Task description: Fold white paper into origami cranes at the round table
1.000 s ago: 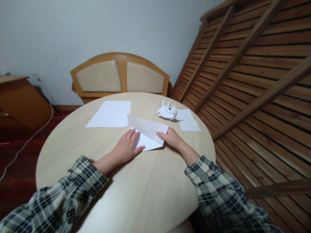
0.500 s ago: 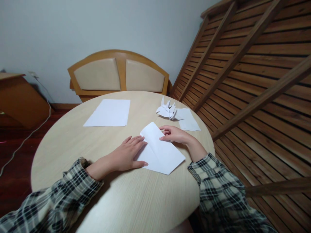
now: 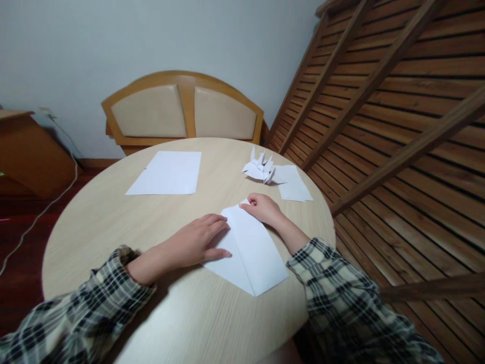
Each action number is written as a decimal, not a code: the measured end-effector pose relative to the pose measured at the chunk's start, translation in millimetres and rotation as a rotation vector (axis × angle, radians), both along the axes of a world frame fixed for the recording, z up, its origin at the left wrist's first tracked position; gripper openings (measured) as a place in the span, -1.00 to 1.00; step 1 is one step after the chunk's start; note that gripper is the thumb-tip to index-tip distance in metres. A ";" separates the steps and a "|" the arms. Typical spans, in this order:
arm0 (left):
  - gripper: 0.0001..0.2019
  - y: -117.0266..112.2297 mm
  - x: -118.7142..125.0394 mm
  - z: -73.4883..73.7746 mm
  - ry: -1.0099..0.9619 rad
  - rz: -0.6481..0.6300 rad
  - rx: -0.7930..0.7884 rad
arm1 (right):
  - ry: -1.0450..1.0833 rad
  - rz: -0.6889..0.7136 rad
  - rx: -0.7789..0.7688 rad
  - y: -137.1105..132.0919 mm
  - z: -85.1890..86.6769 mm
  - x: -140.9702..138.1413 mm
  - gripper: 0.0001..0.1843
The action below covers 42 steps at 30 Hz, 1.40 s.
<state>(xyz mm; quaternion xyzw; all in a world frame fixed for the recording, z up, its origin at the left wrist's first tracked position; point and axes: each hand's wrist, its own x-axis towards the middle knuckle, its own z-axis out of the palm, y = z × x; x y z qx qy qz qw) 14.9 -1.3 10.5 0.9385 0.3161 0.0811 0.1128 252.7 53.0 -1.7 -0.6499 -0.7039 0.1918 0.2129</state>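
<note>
A sheet of white paper (image 3: 253, 253) lies in front of me on the round table, with a crease running from its far end to the near corner. My left hand (image 3: 197, 240) rests flat on the paper's left side, fingers stretched out and thumb apart. At the far corner, my right hand (image 3: 263, 208) pinches the paper's edge between thumb and curled fingers. Part of the far corner is hidden behind those fingers.
A stack of white paper (image 3: 166, 173) lies at the table's far left. Folded white paper figures (image 3: 259, 168) stand at the far right beside smaller white sheets (image 3: 293, 183). A wooden headboard (image 3: 189, 101) is behind the table (image 3: 87, 217), and a slatted wooden panel (image 3: 397, 126) rises on the right.
My right hand has moved left and away from me to the paper's far corner. The paper has turned, its near corner now closer to me. My left hand stays on its left side.
</note>
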 end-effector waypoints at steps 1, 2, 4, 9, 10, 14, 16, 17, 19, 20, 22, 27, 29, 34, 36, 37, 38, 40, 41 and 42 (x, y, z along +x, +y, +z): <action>-0.54 0.4 2.1 -1.2 -0.019 0.030 0.025 | -0.047 -0.003 -0.001 -1.7 1.5 -1.8 -0.71; -0.61 0.8 4.2 -2.9 -0.034 0.057 0.056 | -0.081 0.000 0.002 -3.4 3.1 -3.5 -0.71; -0.67 1.0 8.0 -7.1 -0.042 0.093 0.128 | -0.124 0.006 0.002 -6.2 5.4 -6.0 -0.73; -0.69 1.1 9.5 -15.8 -0.001 0.112 0.255 | -0.162 0.017 0.024 -8.5 4.7 -6.7 -0.75; -0.68 1.5 8.8 -17.0 0.005 0.111 0.267 | -0.167 0.017 0.029 -8.4 3.9 -6.4 -0.75; -0.64 4.2 6.4 -20.9 0.019 0.118 0.295 | -0.198 0.015 0.044 -7.5 -0.4 -5.5 -0.77; -0.62 5.3 6.1 -22.5 0.022 0.122 0.301 | -0.217 0.013 0.058 -6.9 -2.9 -5.9 -0.78; -0.61 5.6 6.2 -23.1 0.023 0.124 0.301 | -0.224 0.009 0.067 -6.6 -4.2 -6.4 -0.78; -0.60 5.8 6.4 -24.1 0.016 0.126 0.296 | -0.231 -0.003 0.088 -6.3 -6.7 -7.6 -0.75; -0.60 5.7 6.6 -24.3 0.010 0.128 0.292 | -0.234 -0.010 0.098 -6.3 -7.7 -8.3 -0.72; -0.60 5.1 7.0 -24.5 0.000 0.127 0.287 | -0.248 -0.024 0.110 -6.8 -9.3 -9.6 -0.68; -0.60 2.8 8.9 -23.6 0.018 0.132 0.317 | -0.304 -0.011 0.126 -10.9 -9.3 -11.4 -0.74; -0.59 2.3 9.6 -23.3 0.047 0.131 0.341 | -0.319 0.005 0.137 -13.0 -8.6 -11.6 -0.75; -0.57 2.4 10.1 -23.3 0.096 0.128 0.379 | -0.335 0.043 0.157 -15.1 -8.8 -11.3 -0.75; -0.57 2.6 10.2 -23.5 0.092 0.132 0.383 | -0.340 0.053 0.156 -14.7 -9.6 -11.2 -0.75; -0.58 2.7 10.2 -23.6 0.089 0.133 0.381 | -0.342 0.058 0.155 -14.4 -10.0 -11.2 -0.76; -0.58 2.7 10.3 -23.6 0.085 0.134 0.379 | -0.344 0.061 0.154 -14.2 -10.2 -11.2 -0.76; -0.57 2.8 10.5 -23.6 0.078 0.135 0.373 | -0.345 0.064 0.154 -14.4 -10.1 -11.5 -0.76; -0.57 2.8 10.6 -23.6 0.076 0.136 0.371 | -0.344 0.063 0.153 -14.7 -9.8 -11.7 -0.77; -0.56 2.8 10.7 -23.6 0.074 0.137 0.369 | -0.342 0.063 0.151 -15.2 -9.4 -11.9 -0.77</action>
